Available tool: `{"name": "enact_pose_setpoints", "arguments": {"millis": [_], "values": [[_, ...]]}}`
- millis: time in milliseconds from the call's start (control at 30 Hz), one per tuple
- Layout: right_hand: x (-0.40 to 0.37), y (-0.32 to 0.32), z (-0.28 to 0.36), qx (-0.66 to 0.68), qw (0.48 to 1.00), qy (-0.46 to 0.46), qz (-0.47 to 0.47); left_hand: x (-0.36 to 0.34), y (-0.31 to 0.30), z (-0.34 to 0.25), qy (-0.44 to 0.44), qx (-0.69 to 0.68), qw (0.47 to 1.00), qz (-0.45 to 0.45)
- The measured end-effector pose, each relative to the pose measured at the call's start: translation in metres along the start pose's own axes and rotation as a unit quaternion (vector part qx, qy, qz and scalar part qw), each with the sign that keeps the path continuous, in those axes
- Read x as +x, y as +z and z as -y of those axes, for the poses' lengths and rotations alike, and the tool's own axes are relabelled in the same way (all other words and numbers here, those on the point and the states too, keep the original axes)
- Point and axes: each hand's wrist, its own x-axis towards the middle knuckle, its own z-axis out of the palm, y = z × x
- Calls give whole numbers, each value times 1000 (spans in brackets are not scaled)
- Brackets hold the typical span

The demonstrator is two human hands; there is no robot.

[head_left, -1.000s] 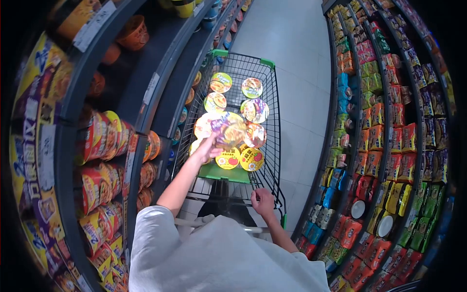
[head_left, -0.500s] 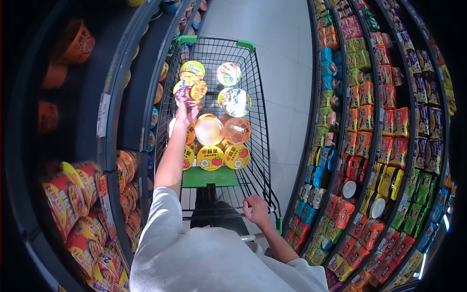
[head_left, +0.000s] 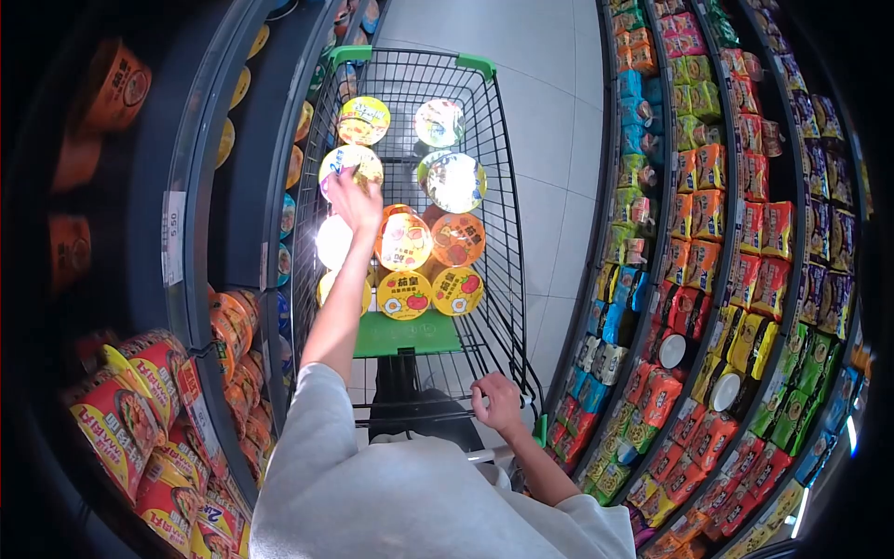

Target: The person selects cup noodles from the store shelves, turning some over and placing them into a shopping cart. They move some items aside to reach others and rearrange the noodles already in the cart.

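Note:
My left hand [head_left: 357, 197] reaches into the shopping cart [head_left: 407, 335], its fingers bent over the near side of a yellow-and-purple instant noodle cup [head_left: 346, 160]. This cup stands lid up on the cart's left side, behind it a yellow-lidded cup [head_left: 363, 121]. Curled at the near right of the cart, my right hand [head_left: 498, 401] is closed around the cart handle, which it mostly hides. Several tomato noodle cups [head_left: 404, 293] with yellow lids fill the near end. Two glare-lit cups [head_left: 453, 182] sit on the right.
A dark shelf [head_left: 223, 200] with noodle buckets [head_left: 121, 424] runs close along the left. Shelves of bagged noodles [head_left: 698, 219] curve along the right. Grey tiled floor [head_left: 549, 140] lies between the cart and the right shelves.
The noodle cup in my left hand was tilted and raised; now it stands upright in the cart, with my hand still on it. My right hand has barely moved.

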Motion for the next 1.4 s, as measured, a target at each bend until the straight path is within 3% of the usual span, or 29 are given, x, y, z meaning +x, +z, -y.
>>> {"name": "enact_pose_setpoints", "arguments": {"millis": [67,167,267,400,500,600,733,933,1067,1133,1200,1233,1333,1400], "values": [[0,-2,1,-3,1000,1,3,-1,1,-3,163,127,978,38],[-1,-1,0,-8,1000,-3,0,16,20,23,334,349,864,144],[0,-3,1,-8,1000,-11,1,10,17,27,298,433,824,213],[-2,-4,3,-8,1000,-4,-3,-8,19,19,238,448,830,233],[-5,-1,0,-2,1000,-1,-4,-16,15,31,269,440,828,219],[-8,2,-4,0,1000,-4,-9,-26,17,45,233,358,872,240],[-12,4,-6,0,1000,-9,-24,-59,-19,43,139,226,898,352],[-16,5,-7,8,998,-29,-50,-173,-91,58,129,167,889,407],[-22,10,-11,7,996,-47,-80,-226,-140,79,55,179,837,514],[-24,11,-14,-7,995,-56,-84,-256,-174,76,97,183,834,512],[-25,8,-13,-7,995,-52,-90,-271,-205,61,32,137,845,516],[-25,7,-10,-6,995,-50,-92,-283,-211,66,53,93,894,435],[-27,8,-12,25,995,-37,-84,-302,-218,61,-38,122,934,334],[-30,9,-13,22,996,-39,-79,-322,-222,51,-40,100,976,190]]}}
